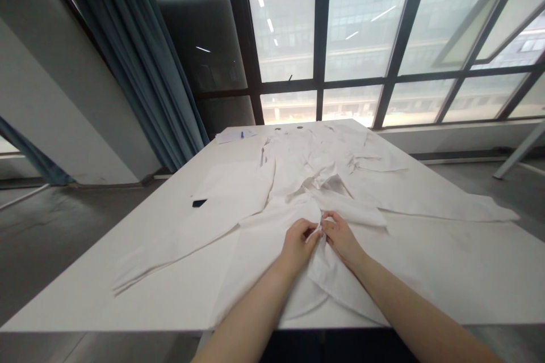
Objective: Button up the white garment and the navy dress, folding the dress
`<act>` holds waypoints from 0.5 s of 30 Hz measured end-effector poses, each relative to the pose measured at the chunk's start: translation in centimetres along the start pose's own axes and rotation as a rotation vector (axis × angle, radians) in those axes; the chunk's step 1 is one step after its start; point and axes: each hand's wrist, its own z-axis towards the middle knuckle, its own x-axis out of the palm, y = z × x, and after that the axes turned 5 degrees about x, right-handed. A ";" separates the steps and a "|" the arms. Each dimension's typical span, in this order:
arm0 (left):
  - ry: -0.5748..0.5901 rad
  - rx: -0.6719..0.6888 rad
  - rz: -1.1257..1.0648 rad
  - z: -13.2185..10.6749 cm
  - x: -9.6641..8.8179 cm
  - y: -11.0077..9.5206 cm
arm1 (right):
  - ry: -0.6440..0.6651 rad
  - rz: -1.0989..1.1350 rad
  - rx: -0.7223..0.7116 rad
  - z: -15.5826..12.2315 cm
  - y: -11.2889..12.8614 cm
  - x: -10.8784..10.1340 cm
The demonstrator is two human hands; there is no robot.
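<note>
A white shirt (272,238) lies spread on the white table, its sleeves stretched out to the left and right and its rounded hem towards me. Both hands meet at the middle of its front. My left hand (298,241) pinches the front edge between thumb and fingers. Right beside it, my right hand (340,238) pinches the facing edge, fingertips almost touching the left ones. Any button between the fingers is too small or hidden to make out. Just beyond the hands the fabric is bunched in raised folds.
More crumpled white cloth (332,142) lies towards the far end of the table (468,272). A blue pen (242,135) rests on papers (227,137) at the far left corner. A small black object (199,203) lies by the left sleeve. Windows and a blue curtain (140,51) stand behind.
</note>
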 end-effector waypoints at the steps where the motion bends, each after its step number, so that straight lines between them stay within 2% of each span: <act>1: -0.015 -0.028 -0.007 0.0 0.0 0.0 | 0.010 -0.022 -0.009 0.0 0.0 0.0; 3: -0.029 -0.068 -0.020 -0.1 0.1 0.1 | 0.024 -0.074 -0.056 0.0 -0.1 -0.2; 6: -0.021 -0.052 -0.003 -0.1 0.0 0.0 | 0.028 -0.113 -0.125 0.2 -0.5 -0.5; 15: 0.003 0.028 0.189 -0.3 0.1 0.2 | 0.025 -0.061 -0.166 0.4 -0.8 -0.5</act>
